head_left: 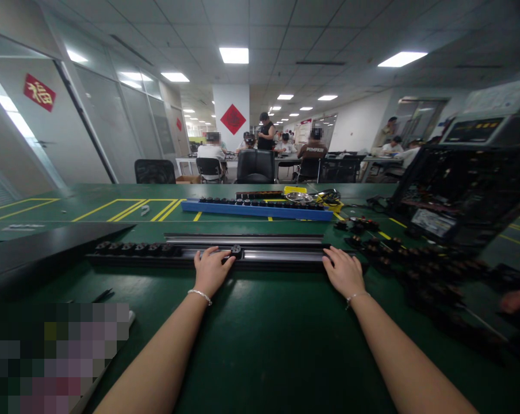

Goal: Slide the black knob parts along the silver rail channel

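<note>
A long black-and-silver rail (277,257) lies across the green table (260,339) in front of me. Several black socket modules (134,249) sit in its left part. My left hand (210,270) rests on the rail's near edge, its fingertips pinching one black socket module (236,251) in the channel. Further right, my right hand (344,271) lies on the rail with its fingers stretched over the near edge, holding nothing. A second silver rail (243,237) lies just behind.
Loose black socket modules (415,270) are heaped at the right. A blue strip with sockets (260,208), a metal bowl (298,197) and a yellow box lie further back. A black open case (462,190) stands right, a black panel (39,247) left. People sit at far tables.
</note>
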`<state>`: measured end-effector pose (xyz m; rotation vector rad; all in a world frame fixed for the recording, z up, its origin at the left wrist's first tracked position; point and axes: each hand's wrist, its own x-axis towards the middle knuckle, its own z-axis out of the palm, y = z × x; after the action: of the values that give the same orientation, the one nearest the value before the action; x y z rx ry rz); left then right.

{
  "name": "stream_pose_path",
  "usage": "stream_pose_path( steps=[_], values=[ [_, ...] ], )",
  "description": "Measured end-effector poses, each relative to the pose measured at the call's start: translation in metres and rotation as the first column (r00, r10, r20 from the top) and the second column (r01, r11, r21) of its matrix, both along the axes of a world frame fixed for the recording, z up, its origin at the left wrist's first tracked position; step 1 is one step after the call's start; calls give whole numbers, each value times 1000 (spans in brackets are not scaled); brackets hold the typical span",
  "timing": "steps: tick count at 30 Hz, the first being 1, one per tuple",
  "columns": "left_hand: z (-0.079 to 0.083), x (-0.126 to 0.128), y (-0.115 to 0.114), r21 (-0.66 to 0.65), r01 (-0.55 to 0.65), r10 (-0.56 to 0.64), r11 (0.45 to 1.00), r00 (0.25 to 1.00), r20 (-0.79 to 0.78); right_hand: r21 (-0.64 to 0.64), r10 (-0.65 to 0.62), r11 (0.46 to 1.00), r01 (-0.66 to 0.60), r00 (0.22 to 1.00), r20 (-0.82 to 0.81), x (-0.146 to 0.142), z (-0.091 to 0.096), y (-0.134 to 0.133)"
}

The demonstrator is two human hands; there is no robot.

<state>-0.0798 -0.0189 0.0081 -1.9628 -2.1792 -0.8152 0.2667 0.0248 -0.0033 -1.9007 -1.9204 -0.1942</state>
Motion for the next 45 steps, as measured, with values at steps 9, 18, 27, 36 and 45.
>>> stream_pose_path(
  steps=[9,18,27,36,45],
  values=[
    [0,-1,0,-3,19,-19,1000,1000,-1,13,-1,1000,1,1000,2,0,0,0],
    [-1,1,0,-3,68,-68,998,998,-19,33,3,999,-3,1000,10,1,-2,1],
    [-1,2,0,-24,88,-89,996,996,-31,20,4,1000,-4,1000,3,0,-1,0],
    [-3,3,1,-23,125,-126,992,991,-35,20,7,1000,-7,1000,2,1,0,0],
    [-5,4,1,-33,160,-161,987,986,-45,37,-1,999,1,1000,-3,0,-2,0]
  ],
)
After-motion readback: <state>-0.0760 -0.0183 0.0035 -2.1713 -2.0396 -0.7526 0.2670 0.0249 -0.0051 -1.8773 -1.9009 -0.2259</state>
